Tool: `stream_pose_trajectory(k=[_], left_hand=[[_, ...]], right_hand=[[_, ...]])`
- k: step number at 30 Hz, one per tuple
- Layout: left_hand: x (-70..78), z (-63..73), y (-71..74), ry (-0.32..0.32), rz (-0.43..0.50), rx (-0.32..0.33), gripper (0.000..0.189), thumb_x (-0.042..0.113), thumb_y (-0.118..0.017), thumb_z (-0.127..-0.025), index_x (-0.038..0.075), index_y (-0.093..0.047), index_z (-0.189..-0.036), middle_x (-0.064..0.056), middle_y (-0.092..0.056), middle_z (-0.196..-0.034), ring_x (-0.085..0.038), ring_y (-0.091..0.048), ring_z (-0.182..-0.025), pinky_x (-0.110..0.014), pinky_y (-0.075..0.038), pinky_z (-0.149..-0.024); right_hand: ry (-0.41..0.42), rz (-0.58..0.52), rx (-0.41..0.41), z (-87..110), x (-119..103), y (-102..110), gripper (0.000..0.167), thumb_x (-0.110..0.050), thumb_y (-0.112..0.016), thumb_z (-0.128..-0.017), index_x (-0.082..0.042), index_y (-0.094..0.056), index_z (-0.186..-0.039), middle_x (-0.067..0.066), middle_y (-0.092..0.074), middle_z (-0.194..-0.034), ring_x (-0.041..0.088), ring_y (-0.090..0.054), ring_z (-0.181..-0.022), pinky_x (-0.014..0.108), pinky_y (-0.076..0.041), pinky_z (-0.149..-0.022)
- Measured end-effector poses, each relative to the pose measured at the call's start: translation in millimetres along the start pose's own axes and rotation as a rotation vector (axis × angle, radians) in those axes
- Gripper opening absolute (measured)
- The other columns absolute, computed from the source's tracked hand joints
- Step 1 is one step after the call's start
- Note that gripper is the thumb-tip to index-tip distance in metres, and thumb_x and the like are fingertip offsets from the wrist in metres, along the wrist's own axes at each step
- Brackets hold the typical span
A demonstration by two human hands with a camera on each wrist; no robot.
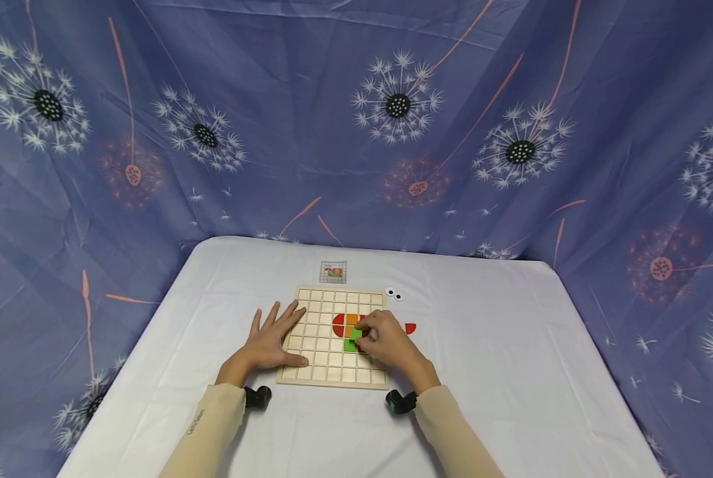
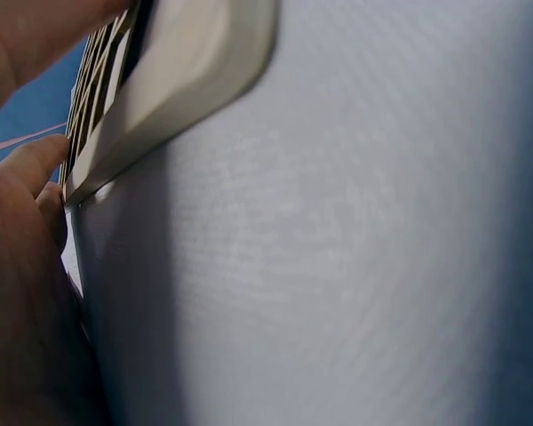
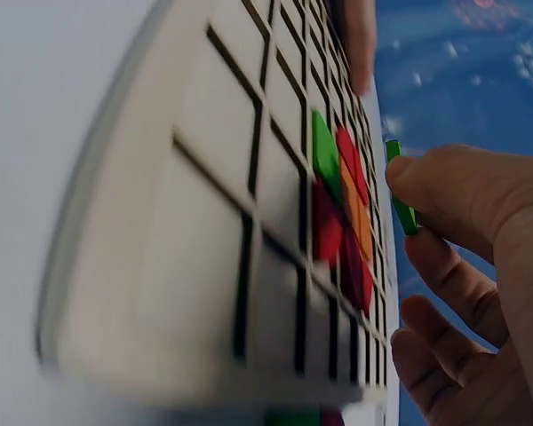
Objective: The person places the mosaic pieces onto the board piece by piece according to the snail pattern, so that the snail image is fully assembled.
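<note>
Your right hand (image 1: 386, 336) pinches a green tile (image 3: 405, 214); left hand (image 1: 268, 346), fingers spread, on left edge of board (image 1: 320, 373). Tilted release might jostle red pieces (image 1: 338, 330).

The left hand (image 1: 267, 346) and right hand (image 1: 388, 337) obstruct the board (image 1: 323, 343); near edge free.

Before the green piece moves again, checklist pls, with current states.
1. Right hand pinching the green piece: ok.
2. Left hand touching the board at its left side: ok.
3. Board lying flat on the table: ok.
4. Cell under the green piece free: cannot tell, fingers hide it.
5. Card uncovered beyond the board: ok.
6. Both eye pieces on the board: not ok, they lie off its far right corner.
</note>
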State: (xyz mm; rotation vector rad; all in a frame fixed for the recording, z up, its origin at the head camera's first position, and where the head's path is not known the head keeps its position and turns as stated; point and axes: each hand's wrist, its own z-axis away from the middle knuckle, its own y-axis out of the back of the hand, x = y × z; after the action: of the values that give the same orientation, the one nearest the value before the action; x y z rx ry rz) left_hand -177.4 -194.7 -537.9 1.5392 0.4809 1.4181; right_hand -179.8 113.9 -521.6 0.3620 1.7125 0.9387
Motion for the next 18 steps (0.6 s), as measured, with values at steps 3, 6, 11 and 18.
stream_pose_trajectory(k=[3,6,11,18], left_hand=[[0.7,0.4,0.7,-0.004,0.001,0.004,0.119,0.062,-0.086,-0.068,0.019,-0.031,-0.164,-0.008,-0.016,-0.174,-0.047,-0.003,-0.159,-0.070,0.011,-0.122],[0.7,0.3,0.9,-0.005,-0.003,0.006,0.119,0.063,-0.085,-0.068,0.019,-0.031,-0.164,-0.008,-0.016,-0.174,-0.047,-0.003,-0.159,-0.070,0.011,-0.122],[-0.8,-0.5,-0.3,-0.001,-0.001,0.003,0.119,0.064,-0.085,-0.068,0.020,-0.030,-0.164,-0.007,-0.015,-0.174,-0.046,-0.002,-0.159,-0.070,0.011,-0.122],[-2.8,-0.9,-2.1,0.000,0.005,0.007,0.120,0.065,-0.085,-0.067,0.021,-0.030,-0.164,-0.006,-0.015,-0.174,-0.045,-0.002,-0.159,-0.069,0.012,-0.122]], right_hand=[[0.019,0.023,-0.040,-3.7,-6.0,-8.7,0.023,-0.019,-0.080,-0.089,-0.012,-0.079,-0.111,-0.003,-0.068,-0.104,0.016,-0.054,-0.104,0.033,-0.052,-0.090],[0.029,0.037,-0.067,-5.8,-11.2,-15.5,0.022,-0.020,-0.079,-0.090,-0.014,-0.079,-0.111,-0.003,-0.068,-0.105,0.015,-0.052,-0.102,0.030,-0.052,-0.087],[0.044,0.073,-0.089,-8.0,-15.4,-24.2,0.020,-0.022,-0.076,-0.091,-0.015,-0.079,-0.110,-0.002,-0.068,-0.111,0.016,-0.053,-0.109,0.034,-0.053,-0.095],[0.047,0.114,-0.114,-7.8,-20.2,-29.0,0.021,-0.025,-0.076,-0.093,-0.016,-0.079,-0.112,-0.003,-0.067,-0.112,0.015,-0.052,-0.108,0.033,-0.053,-0.096]])
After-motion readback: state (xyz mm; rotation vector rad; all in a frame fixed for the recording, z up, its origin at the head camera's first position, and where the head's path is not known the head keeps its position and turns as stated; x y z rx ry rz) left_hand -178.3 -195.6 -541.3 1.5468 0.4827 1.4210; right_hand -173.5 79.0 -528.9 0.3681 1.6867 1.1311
